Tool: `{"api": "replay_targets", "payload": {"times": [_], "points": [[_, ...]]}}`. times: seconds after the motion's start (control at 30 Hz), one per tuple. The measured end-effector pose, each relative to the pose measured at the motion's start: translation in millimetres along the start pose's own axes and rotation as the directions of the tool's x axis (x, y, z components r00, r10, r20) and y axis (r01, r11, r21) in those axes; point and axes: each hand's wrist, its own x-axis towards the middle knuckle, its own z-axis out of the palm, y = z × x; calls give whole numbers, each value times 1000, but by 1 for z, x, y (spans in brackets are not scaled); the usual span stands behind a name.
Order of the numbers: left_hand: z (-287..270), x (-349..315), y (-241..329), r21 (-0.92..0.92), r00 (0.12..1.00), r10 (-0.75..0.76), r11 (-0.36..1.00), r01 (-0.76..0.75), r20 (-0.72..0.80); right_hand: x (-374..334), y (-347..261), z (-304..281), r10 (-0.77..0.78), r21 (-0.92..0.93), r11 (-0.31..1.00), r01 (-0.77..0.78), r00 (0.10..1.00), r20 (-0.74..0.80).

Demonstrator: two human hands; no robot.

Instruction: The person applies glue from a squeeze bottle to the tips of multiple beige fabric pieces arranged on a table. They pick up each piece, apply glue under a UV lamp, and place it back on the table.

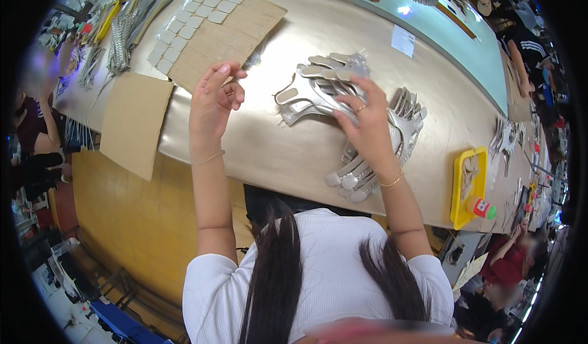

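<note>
Right hand (367, 120): fingers spread and laid flat on a fanned heap of silver-grey insole boards (343, 108), pressing the top pieces; the grip is wide, resting on them rather than closed round any one. The boards are thin, stiff, sole-shaped pieces with a dull metallic sheen, overlapping like scales; the heap runs from above the fingertips down past the wrist to rounded heel ends below.

Left hand (211, 99): raised off the worktop (275, 154), well apart from the heap. Thumb and forefinger are pinched narrowly together; whether a small piece lies between them cannot be told.

The worktop is smooth, pale beige and glossy, curved by the lens. Above the left hand lies a brown corrugated cardboard sheet (226, 35) bearing rows of small pale grey, rounded-square pads (196, 13). A second plain cardboard sheet (135, 123) hangs over the worktop edge to its left. Right of the right wrist, a yellow plastic tray (459, 185).
</note>
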Motion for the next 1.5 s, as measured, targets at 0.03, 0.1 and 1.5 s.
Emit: {"api": "replay_targets", "payload": {"times": [0.03,0.1,1.5], "points": [[-6,0,3,2,999,3,1000,-3,33,1,-4,4,-30,10,999,30,999,16],[-21,2,17,56,1000,-26,998,26,-9,0,-19,15,-84,128,989,70,990,112],[-296,512,147,888,901,254,-394,-236,352,-39,-58,149,-258,-70,958,279,940,223]]}}
